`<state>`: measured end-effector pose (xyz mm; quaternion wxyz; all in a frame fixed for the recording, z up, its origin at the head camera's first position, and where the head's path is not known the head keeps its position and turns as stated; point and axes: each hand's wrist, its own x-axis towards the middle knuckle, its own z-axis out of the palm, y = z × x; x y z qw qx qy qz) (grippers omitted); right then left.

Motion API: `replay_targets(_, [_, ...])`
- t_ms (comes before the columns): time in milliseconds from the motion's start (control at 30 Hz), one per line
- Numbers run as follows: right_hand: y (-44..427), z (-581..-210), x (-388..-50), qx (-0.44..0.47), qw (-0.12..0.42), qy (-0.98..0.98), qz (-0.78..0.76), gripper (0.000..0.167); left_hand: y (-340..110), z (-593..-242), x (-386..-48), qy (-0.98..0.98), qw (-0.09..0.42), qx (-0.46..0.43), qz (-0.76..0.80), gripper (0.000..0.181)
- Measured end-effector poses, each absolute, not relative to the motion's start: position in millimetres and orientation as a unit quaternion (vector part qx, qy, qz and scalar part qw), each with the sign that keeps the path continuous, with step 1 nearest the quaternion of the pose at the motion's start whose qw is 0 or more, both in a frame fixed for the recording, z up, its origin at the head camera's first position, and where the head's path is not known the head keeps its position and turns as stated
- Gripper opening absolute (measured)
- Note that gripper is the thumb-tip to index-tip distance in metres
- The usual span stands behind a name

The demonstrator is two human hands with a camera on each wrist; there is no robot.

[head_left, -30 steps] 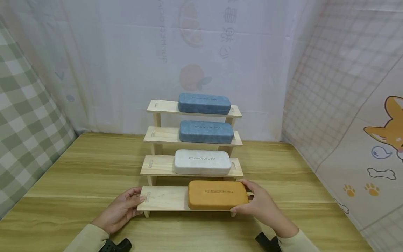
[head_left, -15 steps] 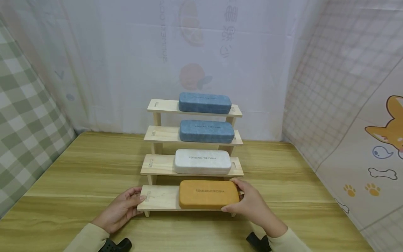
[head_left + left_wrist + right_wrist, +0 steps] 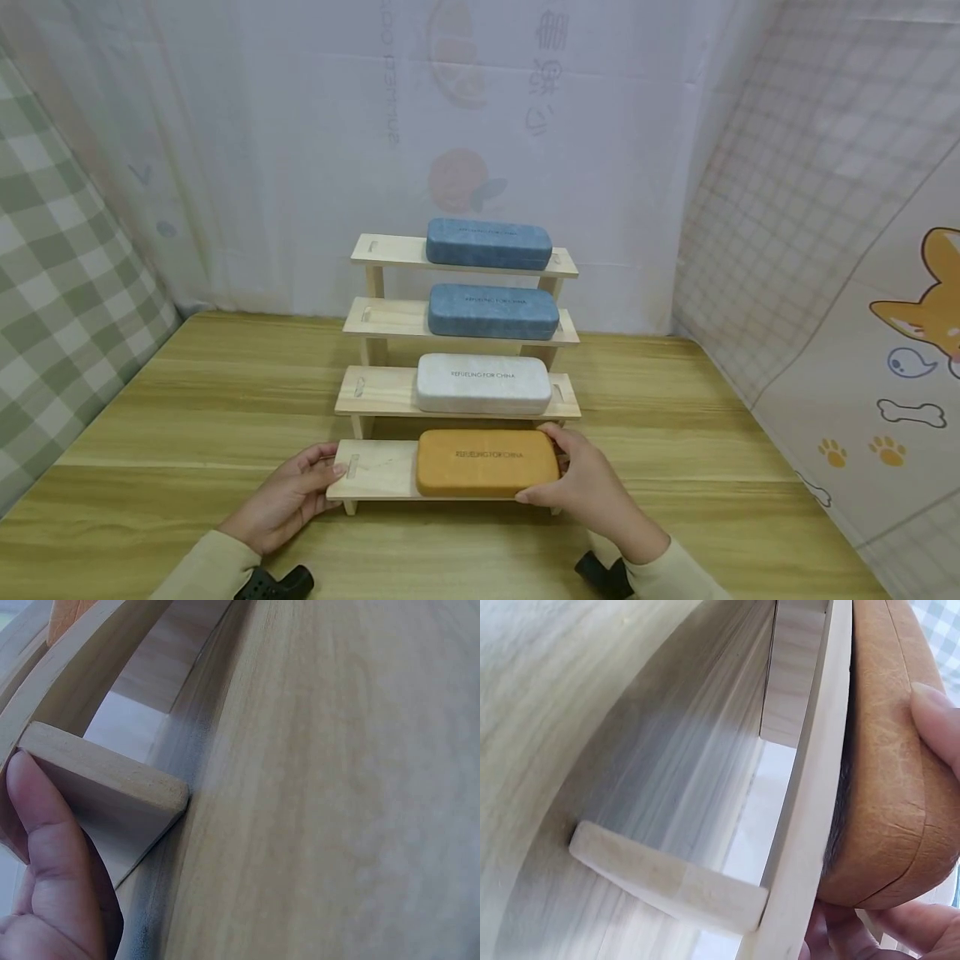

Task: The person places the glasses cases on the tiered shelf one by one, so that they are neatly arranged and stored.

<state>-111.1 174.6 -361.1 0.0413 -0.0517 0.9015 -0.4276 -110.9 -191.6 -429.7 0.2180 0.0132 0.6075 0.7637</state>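
A four-tier wooden display stand (image 3: 375, 468) stands on the table. On its lowest tier lies an orange glasses case (image 3: 487, 463), its right end held between the thumb and fingers of my right hand (image 3: 588, 485). In the right wrist view the orange case (image 3: 889, 765) rests on the board, thumb on its side. My left hand (image 3: 288, 500) grips the left end of the lowest board; the left wrist view shows the thumb (image 3: 52, 847) beside a stand leg (image 3: 105, 769). A white glasses case (image 3: 483, 385) sits one tier up.
Two blue glasses cases, an upper one (image 3: 489, 244) and a lower one (image 3: 493, 312), lie on the top two tiers. Behind the wood-grain table (image 3: 225, 400) hangs a pale curtain (image 3: 300, 167). Green checked cloth (image 3: 60, 292) borders the left, printed cloth (image 3: 825, 292) the right.
My right hand has slid the orange glasses case leftward along the lowest tier, nearer the middle. My left hand has stayed on the board's left end.
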Motion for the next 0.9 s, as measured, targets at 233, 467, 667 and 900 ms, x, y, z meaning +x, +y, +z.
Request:
replay_targets(233, [168.7, -362.4, -111.5, -0.062, 0.028, 0.914, -0.401, 0.088, -192.0, -429.5, -110.5, 0.608, 0.220, 0.016, 0.763, 0.073])
replay_targets(467, [166.6, -361.0, -109.9, -0.060, 0.029, 0.921, -0.384, 0.087, -191.9, -428.7, -110.0, 0.607, 0.220, 0.019, 0.763, 0.073])
replay_targets(667, [167.2, -361.2, -109.4, -0.066, 0.028, 0.931, -0.357, 0.089, -191.4, -428.9, -109.8, 0.606, 0.220, 0.019, 0.764, 0.073])
replay_targets(900, [166.9, -363.2, -109.4, -0.074, 0.022, 0.935, -0.347, 0.093, -191.0, -430.9, -109.6, 0.608, 0.219, 0.018, 0.762, 0.071])
